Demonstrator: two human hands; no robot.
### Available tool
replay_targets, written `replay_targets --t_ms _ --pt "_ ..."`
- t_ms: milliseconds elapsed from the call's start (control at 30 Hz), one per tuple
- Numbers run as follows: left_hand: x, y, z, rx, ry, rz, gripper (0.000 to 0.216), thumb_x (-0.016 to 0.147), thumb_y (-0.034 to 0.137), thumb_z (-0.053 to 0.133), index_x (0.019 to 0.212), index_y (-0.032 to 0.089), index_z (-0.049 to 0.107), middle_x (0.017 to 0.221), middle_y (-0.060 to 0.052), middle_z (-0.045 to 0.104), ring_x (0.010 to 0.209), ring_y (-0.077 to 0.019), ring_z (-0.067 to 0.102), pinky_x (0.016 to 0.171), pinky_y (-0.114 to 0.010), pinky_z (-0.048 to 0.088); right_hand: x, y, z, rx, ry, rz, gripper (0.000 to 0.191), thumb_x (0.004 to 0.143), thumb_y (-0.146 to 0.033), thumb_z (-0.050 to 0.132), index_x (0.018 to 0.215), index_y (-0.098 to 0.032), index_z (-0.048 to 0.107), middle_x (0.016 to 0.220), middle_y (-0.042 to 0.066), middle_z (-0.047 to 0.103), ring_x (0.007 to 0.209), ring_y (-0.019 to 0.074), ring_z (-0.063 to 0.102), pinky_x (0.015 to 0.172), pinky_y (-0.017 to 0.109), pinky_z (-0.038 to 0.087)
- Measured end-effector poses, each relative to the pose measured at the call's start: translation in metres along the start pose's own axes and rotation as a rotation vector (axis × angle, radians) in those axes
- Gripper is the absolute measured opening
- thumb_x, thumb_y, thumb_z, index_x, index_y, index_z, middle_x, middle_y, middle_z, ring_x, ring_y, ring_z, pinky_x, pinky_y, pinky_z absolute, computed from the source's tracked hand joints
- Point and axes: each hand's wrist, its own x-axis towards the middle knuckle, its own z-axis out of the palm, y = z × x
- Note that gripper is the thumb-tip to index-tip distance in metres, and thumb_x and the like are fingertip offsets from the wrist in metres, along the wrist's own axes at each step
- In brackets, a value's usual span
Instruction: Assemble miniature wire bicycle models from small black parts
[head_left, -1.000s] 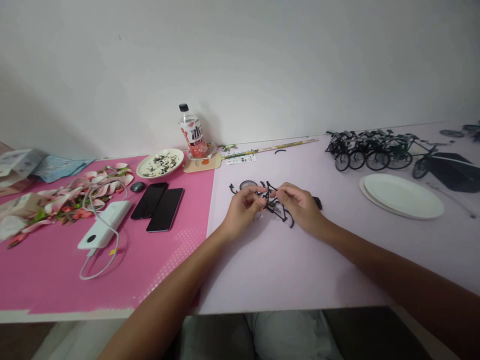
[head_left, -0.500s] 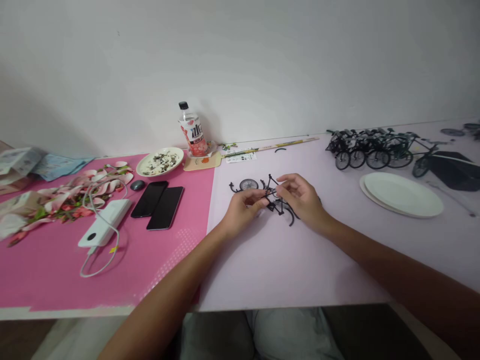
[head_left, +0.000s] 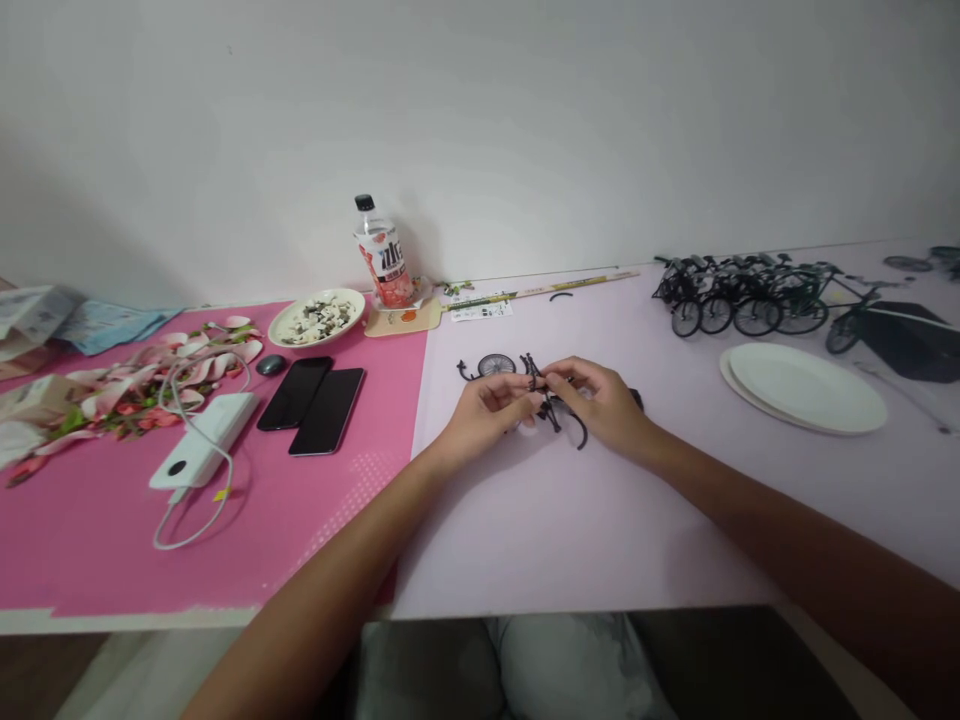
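Both my hands meet over the pale lilac table mat (head_left: pixel 570 520), pinching a small black model bicycle frame (head_left: pixel 553 408). My left hand (head_left: pixel 489 410) grips the frame from the left with thumb and fingers closed. My right hand (head_left: pixel 596 400) holds it from the right, fingertips pressed together at the frame's top. A loose little black wheel (head_left: pixel 496 365) lies on the mat just beyond my left hand. A curved black piece (head_left: pixel 581 436) hangs from the frame below my right hand.
Several finished model bicycles (head_left: pixel 739 300) stand at the back right, with stacked white plates (head_left: pixel 806 390) in front. On the pink mat at left lie two dark phones (head_left: pixel 311 398), a white power bank (head_left: pixel 204 440), a dish (head_left: pixel 318 318), a bottle (head_left: pixel 382 255) and pink flowers (head_left: pixel 142 390).
My right fingers spread briefly over the frame, then closed on it again. The two hands have drawn closer together. The view shifted slightly.
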Motion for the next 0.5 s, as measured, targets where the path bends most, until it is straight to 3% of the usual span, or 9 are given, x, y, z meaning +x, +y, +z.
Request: replay_targets --t_ms 200,400,500 --pt "0.005 -0.007 -0.002 -0.049 0.103 0.068 0.034 0.078 0.041 0.085 0.093 0.016 0.067 0.075 -0.001 0.070 0.061 -0.0118 0.065 0.067 -0.027 0.053 0.001 0.019 0.000 -0.290 -0.093 -0.261 0.017 0.096 -0.029 0.065 0.103 -0.030 0.081 0.103 0.009 0.075 0.113 0.0331 0.059 0.101 0.057 0.050" --pt "0.003 -0.009 0.001 0.105 0.249 0.148 0.028 0.085 0.037 0.079 0.097 0.016 0.066 0.080 -0.003 0.071 0.068 -0.0144 0.070 0.074 -0.029 0.055 0.002 0.027 -0.001 -0.353 -0.151 -0.274 0.019 0.092 -0.029 0.071 0.107 -0.032 0.083 0.100 0.010 0.075 0.112 0.0350 0.054 0.101 0.060 0.050" --pt "0.002 -0.010 0.001 0.230 0.299 0.152 0.026 0.086 0.038 0.076 0.097 0.016 0.069 0.078 -0.003 0.072 0.068 -0.0142 0.066 0.069 -0.027 0.051 0.004 0.028 -0.001 -0.362 -0.178 -0.258 0.018 0.093 -0.032 0.073 0.107 -0.032 0.084 0.099 0.010 0.075 0.110 0.0353 0.054 0.102 0.061 0.049"
